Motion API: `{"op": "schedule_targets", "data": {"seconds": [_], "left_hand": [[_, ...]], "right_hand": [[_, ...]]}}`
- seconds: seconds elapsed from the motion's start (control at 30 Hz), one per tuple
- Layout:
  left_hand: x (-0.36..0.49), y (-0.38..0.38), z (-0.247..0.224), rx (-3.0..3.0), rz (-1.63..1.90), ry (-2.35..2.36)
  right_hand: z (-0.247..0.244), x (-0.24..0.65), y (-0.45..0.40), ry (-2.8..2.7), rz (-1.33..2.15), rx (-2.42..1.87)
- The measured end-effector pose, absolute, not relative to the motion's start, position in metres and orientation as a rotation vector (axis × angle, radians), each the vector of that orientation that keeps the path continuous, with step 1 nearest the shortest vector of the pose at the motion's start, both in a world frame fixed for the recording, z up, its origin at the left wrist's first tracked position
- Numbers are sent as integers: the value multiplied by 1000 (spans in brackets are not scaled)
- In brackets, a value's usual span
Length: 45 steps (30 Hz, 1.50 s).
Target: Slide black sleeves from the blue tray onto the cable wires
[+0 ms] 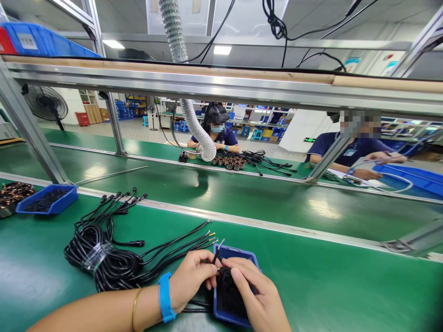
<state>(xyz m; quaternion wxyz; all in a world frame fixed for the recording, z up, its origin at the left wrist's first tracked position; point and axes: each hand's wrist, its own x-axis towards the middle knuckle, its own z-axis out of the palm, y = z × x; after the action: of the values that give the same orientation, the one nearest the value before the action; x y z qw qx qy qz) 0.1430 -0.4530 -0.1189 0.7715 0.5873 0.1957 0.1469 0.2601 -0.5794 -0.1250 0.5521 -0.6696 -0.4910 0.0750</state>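
Note:
My left hand point(194, 275), with a blue band at the wrist, pinches a black cable point(216, 253) near its stripped end, where thin wires stick out. Close beside it, my right hand point(258, 288) has thumb and fingers pressed together at the cable end; what they hold is too small to make out. Both hands are over a small blue bin point(236, 252) filled with small black pieces point(230, 295). Left of the hands lies a coiled bundle of black cables point(93, 251), bound with clear wrap, its wire ends fanned toward the bin.
At the left stand a blue tray point(65, 203) of black parts and a pile of copper-coloured parts point(15, 193). A metal frame post point(31, 124) and a crossbar point(221, 85) stand ahead. A flexible duct point(194, 124) hangs down. Two people work across the green benches.

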Motion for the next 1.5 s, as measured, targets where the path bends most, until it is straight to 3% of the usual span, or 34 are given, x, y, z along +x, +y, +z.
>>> {"op": "schedule_targets", "data": {"seconds": [0.27, 0.53, 0.73, 0.8, 0.93, 1.0, 1.27, 1.5], "left_hand": [[142, -454, -119, 1184, 333, 298], [139, -455, -126, 1173, 267, 177], [139, -449, -117, 1219, 407, 290], [140, -448, -115, 1178, 409, 320], [142, -452, -119, 1119, 352, 277], [143, -454, -120, 1118, 360, 285], [154, -452, -111, 1276, 409, 423], [162, -457, -107, 1309, 364, 430]], "right_hand": [[-132, 259, -577, -854, 687, -1454], [-126, 256, -574, -907, 620, -1341], [-95, 272, -597, -1410, 902, -1235], [-94, 279, -599, -1495, 803, -1344], [-114, 279, -583, -1570, 232, -2101], [-125, 273, -573, -1673, 130, -2288], [-131, 272, -575, -1645, 53, -2323], [-143, 281, -582, -1468, -19, -2016]]}}
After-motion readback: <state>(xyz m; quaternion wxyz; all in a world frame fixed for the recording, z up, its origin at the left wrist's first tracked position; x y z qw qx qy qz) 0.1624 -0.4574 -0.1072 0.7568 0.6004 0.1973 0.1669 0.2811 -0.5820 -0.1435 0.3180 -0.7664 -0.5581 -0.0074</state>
